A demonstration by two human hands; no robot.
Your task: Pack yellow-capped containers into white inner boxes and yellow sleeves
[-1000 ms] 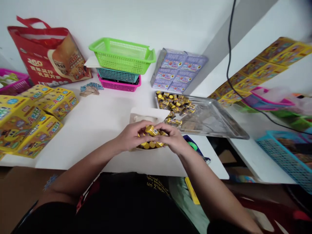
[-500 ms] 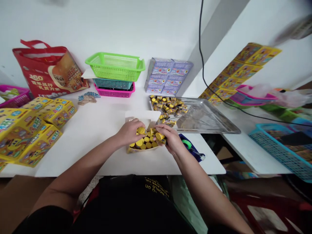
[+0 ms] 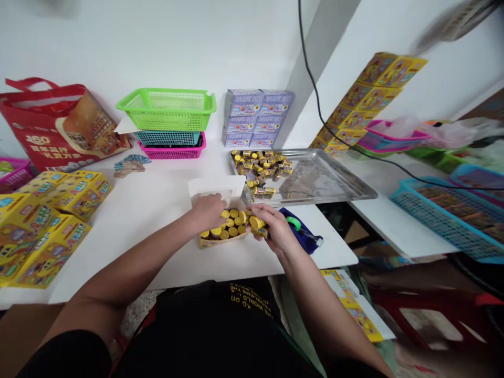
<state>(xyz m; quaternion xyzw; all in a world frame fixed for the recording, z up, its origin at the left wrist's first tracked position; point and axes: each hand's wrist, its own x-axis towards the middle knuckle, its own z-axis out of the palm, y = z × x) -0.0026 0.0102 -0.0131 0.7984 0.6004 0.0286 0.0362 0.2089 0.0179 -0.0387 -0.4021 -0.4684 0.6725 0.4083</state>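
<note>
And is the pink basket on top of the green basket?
No, the green basket is at the top of the stack and the pink basket is at the bottom.

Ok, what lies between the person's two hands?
In the head view, yellow-capped bottles standing in a yellow carton lie between the left hand and right hand.

A white table (image 3: 129, 257) holds a metal tray (image 3: 323, 178), yellow boxes (image 3: 43, 241).

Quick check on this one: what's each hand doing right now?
Left hand: open, resting on the white card flap.
Right hand: closed, holding a yellow-capped canister.
</note>
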